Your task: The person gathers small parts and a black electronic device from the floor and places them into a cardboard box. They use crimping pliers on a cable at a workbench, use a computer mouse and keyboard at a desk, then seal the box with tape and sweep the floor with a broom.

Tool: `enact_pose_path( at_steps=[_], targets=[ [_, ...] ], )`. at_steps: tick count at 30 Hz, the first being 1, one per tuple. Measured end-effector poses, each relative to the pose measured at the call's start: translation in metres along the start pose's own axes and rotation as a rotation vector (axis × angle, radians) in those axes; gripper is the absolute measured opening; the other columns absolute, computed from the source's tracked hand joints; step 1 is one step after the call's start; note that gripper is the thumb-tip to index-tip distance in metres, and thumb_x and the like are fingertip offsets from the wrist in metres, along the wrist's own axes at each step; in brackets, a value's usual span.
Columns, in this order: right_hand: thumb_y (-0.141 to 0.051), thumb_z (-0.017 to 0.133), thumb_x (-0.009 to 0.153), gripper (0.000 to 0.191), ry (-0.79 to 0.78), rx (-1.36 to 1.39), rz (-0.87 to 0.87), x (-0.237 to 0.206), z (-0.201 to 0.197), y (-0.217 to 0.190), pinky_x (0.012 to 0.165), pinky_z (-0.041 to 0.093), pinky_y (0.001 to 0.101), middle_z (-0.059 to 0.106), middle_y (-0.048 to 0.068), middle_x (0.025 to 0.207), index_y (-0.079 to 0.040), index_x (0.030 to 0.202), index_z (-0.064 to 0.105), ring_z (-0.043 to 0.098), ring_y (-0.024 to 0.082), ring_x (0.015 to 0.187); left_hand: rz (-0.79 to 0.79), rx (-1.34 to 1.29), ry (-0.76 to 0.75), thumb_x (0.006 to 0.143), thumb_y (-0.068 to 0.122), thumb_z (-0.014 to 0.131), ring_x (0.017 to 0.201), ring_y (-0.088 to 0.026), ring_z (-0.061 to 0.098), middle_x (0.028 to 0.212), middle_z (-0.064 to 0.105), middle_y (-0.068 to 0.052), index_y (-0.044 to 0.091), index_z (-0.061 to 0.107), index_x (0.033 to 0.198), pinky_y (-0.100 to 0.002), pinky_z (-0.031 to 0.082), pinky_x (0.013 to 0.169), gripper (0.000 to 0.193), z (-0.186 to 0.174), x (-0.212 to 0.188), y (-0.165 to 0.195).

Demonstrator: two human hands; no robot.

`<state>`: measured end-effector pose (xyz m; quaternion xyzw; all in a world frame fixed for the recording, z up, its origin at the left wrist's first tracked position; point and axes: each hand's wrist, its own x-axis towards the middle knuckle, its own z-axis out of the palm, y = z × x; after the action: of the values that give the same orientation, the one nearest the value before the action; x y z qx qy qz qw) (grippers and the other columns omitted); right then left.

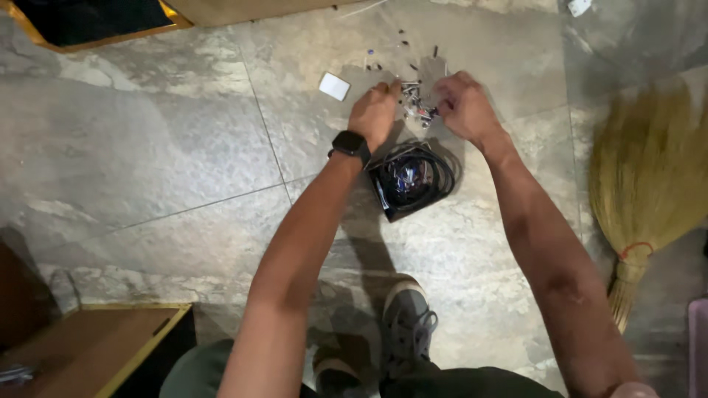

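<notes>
Over the stone floor [147,147], left hand [375,112] and right hand [463,105] pinch a small metal part [419,103], fingers curled closed on it, just beyond a black fan unit [410,180]; a straw broom [649,184] lies right.

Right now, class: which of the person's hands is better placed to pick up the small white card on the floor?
Left. The left hand sits just beside the white card, while the right hand lies beyond the pile of small metal parts.
</notes>
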<state>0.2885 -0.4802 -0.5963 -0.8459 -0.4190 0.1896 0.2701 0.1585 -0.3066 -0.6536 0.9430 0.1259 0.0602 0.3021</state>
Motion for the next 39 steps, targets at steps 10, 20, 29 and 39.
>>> enact_pose_path(
  at_steps=[10,20,29,39],
  targets=[
    [-0.01,0.087,0.073,0.059,0.052,-0.036,0.037,-0.005,0.018,-0.047,0.093,0.05,0.0494,0.058,0.024,0.119,0.0,0.125,0.061,0.059,0.048,0.109,0.165,0.054,0.009,0.088,0.008,0.06,0.104,-0.038,0.067,0.117,0.065,-0.02,0.005,0.072,0.099,-0.046,0.054,0.09,0.016,-0.003,0.044,0.018],
    [-0.003,0.073,0.08,0.015,-0.066,-0.207,-0.142,0.016,0.015,-0.038,0.087,0.054,0.047,0.068,0.023,0.1,-0.001,0.095,0.075,0.067,0.044,0.093,0.049,-0.037,-0.139,0.086,0.007,0.064,0.097,-0.041,0.067,0.108,0.067,-0.026,0.001,0.068,0.106,-0.049,0.054,0.081,0.021,-0.007,0.027,0.008],
    [-0.002,0.072,0.091,0.023,0.007,1.03,0.415,0.0,-0.007,-0.014,0.076,0.064,0.0262,0.075,0.013,0.1,0.009,0.111,0.069,0.075,0.015,0.086,-0.238,-0.836,-0.301,0.096,0.013,0.067,0.074,-0.021,0.073,0.085,0.075,-0.015,-0.002,0.072,0.099,-0.034,0.058,0.069,0.015,-0.038,0.007,0.003],
    [-0.001,0.071,0.083,0.025,-0.268,0.635,0.315,-0.072,-0.04,-0.041,0.068,0.061,0.0297,0.077,0.017,0.091,0.006,0.107,0.075,0.075,0.019,0.073,0.052,-0.25,-0.808,0.072,0.01,0.076,0.064,-0.017,0.072,0.073,0.076,-0.009,0.005,0.08,0.085,-0.036,0.056,0.062,0.014,-0.068,-0.003,0.054]
  ],
)
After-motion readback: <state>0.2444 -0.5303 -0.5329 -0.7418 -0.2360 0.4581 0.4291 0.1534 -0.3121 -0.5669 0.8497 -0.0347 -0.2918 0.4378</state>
